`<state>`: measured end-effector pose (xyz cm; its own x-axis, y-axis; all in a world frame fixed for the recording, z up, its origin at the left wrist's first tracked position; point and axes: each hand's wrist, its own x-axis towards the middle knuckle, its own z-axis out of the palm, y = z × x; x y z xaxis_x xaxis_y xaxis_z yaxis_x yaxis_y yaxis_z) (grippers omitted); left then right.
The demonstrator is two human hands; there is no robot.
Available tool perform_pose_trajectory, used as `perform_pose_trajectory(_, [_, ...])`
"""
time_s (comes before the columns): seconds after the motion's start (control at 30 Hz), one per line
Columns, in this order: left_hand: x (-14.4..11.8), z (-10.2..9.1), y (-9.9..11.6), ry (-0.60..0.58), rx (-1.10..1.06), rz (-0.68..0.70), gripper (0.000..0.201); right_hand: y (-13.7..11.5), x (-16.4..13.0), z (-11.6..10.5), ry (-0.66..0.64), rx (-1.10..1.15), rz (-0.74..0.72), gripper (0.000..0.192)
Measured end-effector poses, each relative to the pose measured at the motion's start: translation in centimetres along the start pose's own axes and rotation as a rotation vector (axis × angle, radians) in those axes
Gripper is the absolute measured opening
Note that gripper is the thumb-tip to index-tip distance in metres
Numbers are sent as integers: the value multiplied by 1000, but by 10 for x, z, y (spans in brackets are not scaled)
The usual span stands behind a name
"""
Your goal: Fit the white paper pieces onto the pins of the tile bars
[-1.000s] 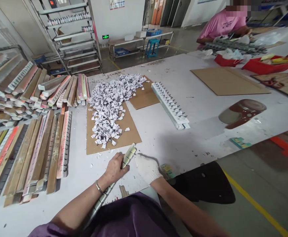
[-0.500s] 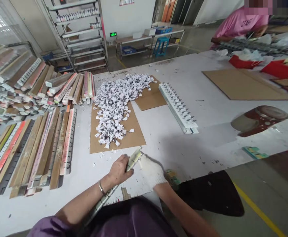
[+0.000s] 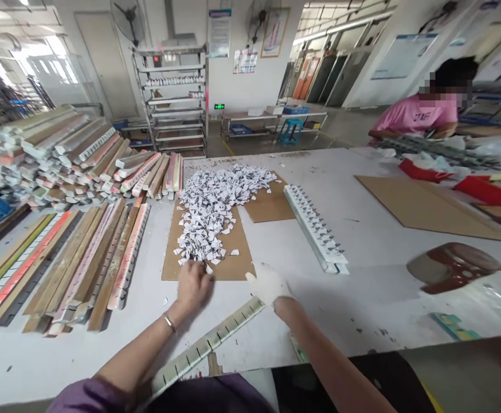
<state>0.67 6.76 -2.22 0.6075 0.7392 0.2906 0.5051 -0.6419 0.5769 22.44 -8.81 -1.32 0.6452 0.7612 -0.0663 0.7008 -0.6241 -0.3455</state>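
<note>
My bare left hand (image 3: 194,284), with a bracelet on its wrist, reaches the near edge of a pile of small white pieces with dark tips (image 3: 216,201). Its fingers are curled down among them, and whatever they pinch is hidden. A white glove covers my right hand (image 3: 271,284), closed at the far end of a pale bar with dark slots (image 3: 210,341). That bar slants across the table edge toward my body, its near end under my left forearm. Brown cardboard (image 3: 244,261) lies beneath the pile.
Bars lie in a row (image 3: 82,264) and a tall stack (image 3: 61,155) at left. A bar set with dark-tipped pieces (image 3: 314,229) lies right of the pile. Farther right are a cardboard sheet (image 3: 431,201) and a brown jar (image 3: 452,267). Someone in pink (image 3: 418,117) sits across the table.
My left hand has let go of the slotted bar and moved forward to the white pieces. My right hand stays at the bar's far end. The head view has tilted up.
</note>
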Motion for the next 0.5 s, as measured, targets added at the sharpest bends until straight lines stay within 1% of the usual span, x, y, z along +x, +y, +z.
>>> perform_pose_trajectory(0.03, [6,-11,-19,97,75,-83,31,-14,17,1,-17,-7,3,42])
perform_pose_trajectory(0.07, [11,-21,-37,152,126,-153,30,-27,30,3,-30,-15,10,44])
perform_pose_trajectory(0.1, [15,-29,-52,177,152,-200,29,-39,40,5,-39,-23,20,43])
perform_pose_trajectory(0.17, [20,-35,-72,168,154,-226,25,-57,48,9,-47,-41,43,42])
perform_pose_trajectory(0.2, [21,-34,-78,157,142,-216,23,-63,48,11,-47,-50,53,40])
perform_pose_trajectory(0.27, [20,-26,-82,151,120,-201,20,-68,43,14,-44,-68,62,38])
perform_pose_trajectory(0.37, [20,-15,-84,172,91,-235,24,-69,35,15,-43,-93,54,39])
perform_pose_trajectory(0.43, [23,-14,-87,186,74,-269,25,-68,32,14,-46,-110,44,40])
perform_pose_trajectory(0.5, [24,-17,-92,188,59,-287,25,-68,30,13,-52,-122,34,40])
